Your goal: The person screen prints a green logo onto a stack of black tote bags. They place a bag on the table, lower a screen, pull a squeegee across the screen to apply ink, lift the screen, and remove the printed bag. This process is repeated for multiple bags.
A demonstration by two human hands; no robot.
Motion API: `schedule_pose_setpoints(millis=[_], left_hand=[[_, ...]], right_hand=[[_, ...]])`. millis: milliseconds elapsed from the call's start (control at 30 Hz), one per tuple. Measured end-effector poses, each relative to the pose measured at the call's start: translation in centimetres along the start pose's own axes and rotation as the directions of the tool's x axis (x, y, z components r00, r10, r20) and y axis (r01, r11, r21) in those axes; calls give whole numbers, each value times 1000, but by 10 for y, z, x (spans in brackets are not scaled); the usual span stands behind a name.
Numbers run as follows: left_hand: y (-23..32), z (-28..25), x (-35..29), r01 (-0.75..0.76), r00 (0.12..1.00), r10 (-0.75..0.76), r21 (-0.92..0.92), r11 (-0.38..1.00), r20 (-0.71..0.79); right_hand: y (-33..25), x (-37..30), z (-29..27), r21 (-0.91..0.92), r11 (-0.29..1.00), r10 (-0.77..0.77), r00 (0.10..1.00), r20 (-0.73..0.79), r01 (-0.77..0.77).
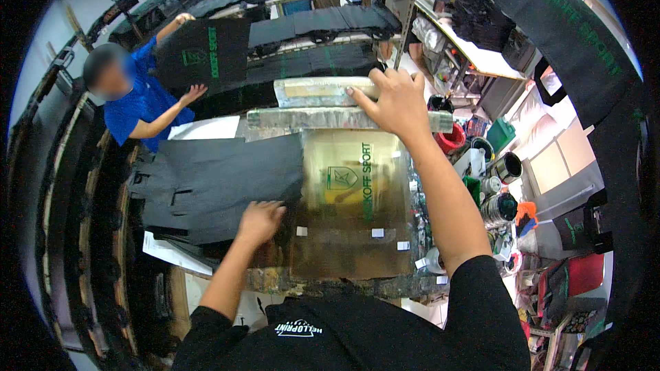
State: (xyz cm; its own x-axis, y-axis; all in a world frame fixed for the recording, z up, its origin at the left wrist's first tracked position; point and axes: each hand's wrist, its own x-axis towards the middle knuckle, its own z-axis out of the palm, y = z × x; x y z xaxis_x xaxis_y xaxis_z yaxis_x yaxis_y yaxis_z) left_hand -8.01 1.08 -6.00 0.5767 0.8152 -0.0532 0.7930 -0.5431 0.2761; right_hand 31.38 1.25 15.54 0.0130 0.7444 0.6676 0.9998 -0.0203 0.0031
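My right hand (397, 99) is closed round the right part of a long pale bar (317, 92), its thumb along the near side. A longer, ink-stained bar (302, 119) lies just nearer, across the far side of the work surface. My left hand (261, 222) is at the near right edge of a plain black fabric-like sheet (220, 175), its fingers bent at the edge; the fingertips are partly hidden. To the right of that sheet is a glossy yellow-brown printing board (350, 251) with a green shield emblem and lettering. Small white tabs stick to it.
At the far left a person in blue (141, 99) holds up a black sheet (199, 55) with a green print. Dark racks (330, 24) with black sheets stand behind. Ink cans (498, 207), a red bucket (450, 139) and a green container (502, 133) crowd the right side.
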Motion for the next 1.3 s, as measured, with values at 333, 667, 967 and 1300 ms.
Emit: schedule_pose_setpoints(millis=[333, 667, 967, 1300], left_hand=[[91, 174, -25, -219, 975, 213, 99, 971, 62], [157, 195, 43, -414, 909, 415, -64, 908, 17], [185, 201, 35, -413, 907, 420, -119, 903, 39], [163, 200, 6, -368, 929, 369, -93, 925, -8]], right_hand=[[-1, -2, -1, 13, 1000, 11, 1000, 27, -11], [5, 0, 12, -5, 999, -35, 996, -82, 35], [2, -2, 8, 10, 1000, -19, 999, -35, 20], [-3, -4, 9, -18, 1000, -15, 1000, -13, 15]])
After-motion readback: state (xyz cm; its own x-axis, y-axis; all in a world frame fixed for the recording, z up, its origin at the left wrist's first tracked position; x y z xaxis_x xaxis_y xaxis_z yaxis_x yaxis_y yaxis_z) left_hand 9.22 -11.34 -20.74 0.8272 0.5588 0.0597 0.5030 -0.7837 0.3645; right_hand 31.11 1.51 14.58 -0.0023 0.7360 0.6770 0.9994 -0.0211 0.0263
